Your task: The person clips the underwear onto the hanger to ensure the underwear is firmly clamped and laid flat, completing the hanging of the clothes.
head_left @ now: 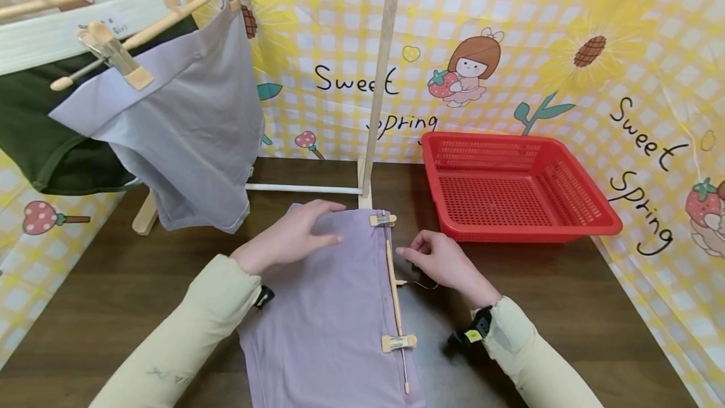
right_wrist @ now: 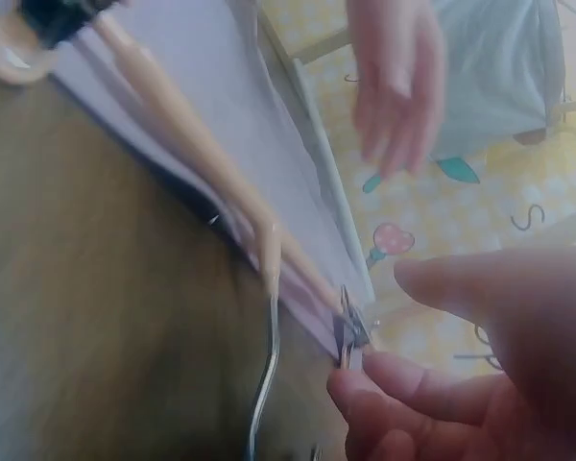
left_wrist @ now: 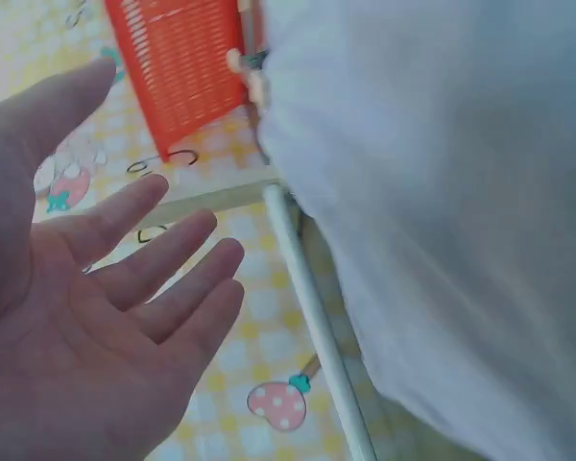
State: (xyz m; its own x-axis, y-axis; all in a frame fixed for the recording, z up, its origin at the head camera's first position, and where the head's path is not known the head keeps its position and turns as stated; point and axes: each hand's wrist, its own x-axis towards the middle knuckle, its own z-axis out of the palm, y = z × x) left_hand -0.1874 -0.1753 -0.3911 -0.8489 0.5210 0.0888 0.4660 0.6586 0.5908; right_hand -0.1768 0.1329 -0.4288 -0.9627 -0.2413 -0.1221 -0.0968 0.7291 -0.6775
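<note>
A lilac garment (head_left: 328, 307) lies on the table, its edge fastened to a wooden clip hanger (head_left: 394, 288) by a far clip (head_left: 383, 220) and a near clip (head_left: 399, 343). My left hand (head_left: 294, 235) is over the garment's far left part, fingers extended and holding nothing; the left wrist view shows its palm (left_wrist: 86, 317) and spread fingers. To the right of the hanger, near its metal hook (head_left: 421, 283), is my right hand (head_left: 444, 261), loosely bent and holding nothing. In the right wrist view its thumb stands apart from the fingers near the far clip (right_wrist: 353, 331).
A red plastic basket (head_left: 521, 232) stands at the back right. At the left hang a grey pair of briefs (head_left: 192, 112) and a dark green pair (head_left: 34, 124) on clip hangers. A wooden upright (head_left: 385, 68) with a white bottom bar (head_left: 306, 189) rises behind the garment.
</note>
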